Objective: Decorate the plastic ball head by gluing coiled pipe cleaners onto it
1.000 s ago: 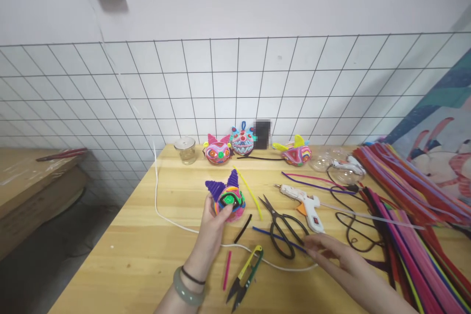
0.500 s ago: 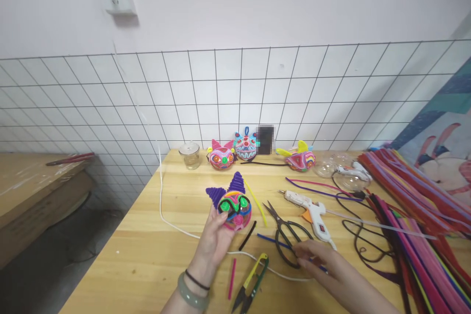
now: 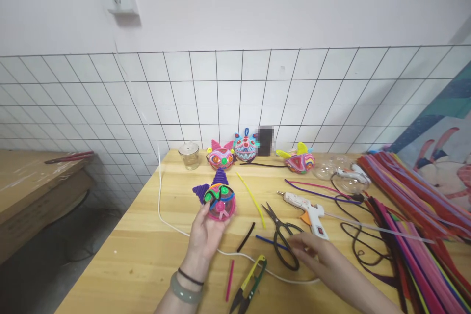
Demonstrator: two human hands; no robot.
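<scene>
My left hand [image 3: 206, 233] is closed around a rounded, clear-looking ornament [image 3: 222, 201] covered in coloured pipe cleaners. Two purple ears stand on its upper left, green coils form eyes and a pink piece sits at the front. The thumb presses on its left side. On the right, my right hand [image 3: 307, 250] has its fingers curled at the black handles of the scissors [image 3: 282, 235], which lie on the table with blades pointing up and left. Beneath them runs a blue pipe cleaner [image 3: 268, 241], partly hidden by the scissors and hand.
Yellow-green thread snips [image 3: 253, 277], pink [image 3: 229, 279], black [image 3: 246, 237] and yellow [image 3: 252, 199] pipe cleaner pieces lie near. A white glue gun [image 3: 307, 210] rests right, beside pipe cleaner bundles [image 3: 415, 250]. A white cable [image 3: 172, 227] crosses the table; decorated ornaments [image 3: 221, 157] stand behind.
My left hand and the ornament have shifted left, and the ornament has tilted slightly. My right hand has moved a little left and up; the scissors' handles have turned slightly.
</scene>
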